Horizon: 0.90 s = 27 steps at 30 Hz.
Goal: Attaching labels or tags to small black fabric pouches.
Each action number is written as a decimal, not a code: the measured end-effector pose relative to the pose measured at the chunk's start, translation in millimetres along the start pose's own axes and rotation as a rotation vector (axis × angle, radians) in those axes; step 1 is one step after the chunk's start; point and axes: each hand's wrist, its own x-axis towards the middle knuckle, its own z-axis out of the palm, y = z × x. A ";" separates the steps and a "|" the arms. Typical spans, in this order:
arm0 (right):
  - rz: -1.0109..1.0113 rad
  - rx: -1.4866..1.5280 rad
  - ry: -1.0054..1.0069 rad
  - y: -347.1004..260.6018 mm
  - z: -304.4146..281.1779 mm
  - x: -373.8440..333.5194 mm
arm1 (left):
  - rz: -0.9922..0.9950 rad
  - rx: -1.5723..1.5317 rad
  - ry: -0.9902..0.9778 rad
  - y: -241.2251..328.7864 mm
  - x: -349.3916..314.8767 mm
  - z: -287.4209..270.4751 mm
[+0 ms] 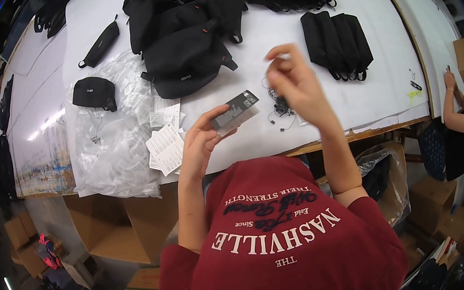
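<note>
My left hand [200, 143] holds a flat hang tag [241, 107], dark along its upper part and pale below, above the table's front edge. To the right my right hand [298, 83] is raised, slightly blurred, with its fingers curled into a pinch; what they hold, if anything, I cannot make out. Below and beside that hand lies a tangle of thin black cords [280, 105]. Black bags [185, 64] are piled beyond my left hand. Printed white sheets [165, 148] lie to its left, partly overlapping one another.
Clear plastic bags [122, 157] heap at the left, with a small black pouch [93, 94] on them. A slim black case [101, 44] lies beyond. Black pouches [338, 44] stand in a row at the right. Cardboard boxes [120, 220] sit below; another person [463, 113] is far right.
</note>
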 end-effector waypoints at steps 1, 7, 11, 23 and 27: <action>-0.032 -0.033 -0.050 8.1 10.5 -2.8 | -0.045 -0.103 -0.072 -0.4 0.7 2.9; 0.131 0.044 -0.256 34.7 42.6 -25.3 | 0.135 0.285 0.135 -20.4 1.2 18.9; 0.135 0.178 -0.165 46.6 51.4 -36.5 | 0.362 0.637 0.308 -26.2 2.2 23.0; -0.113 -0.019 -0.002 36.9 46.8 -40.2 | 0.718 1.323 0.347 -17.4 0.1 33.6; -0.111 -0.088 -0.056 29.6 46.5 -41.5 | 0.633 1.275 0.277 -20.0 -1.2 29.6</action>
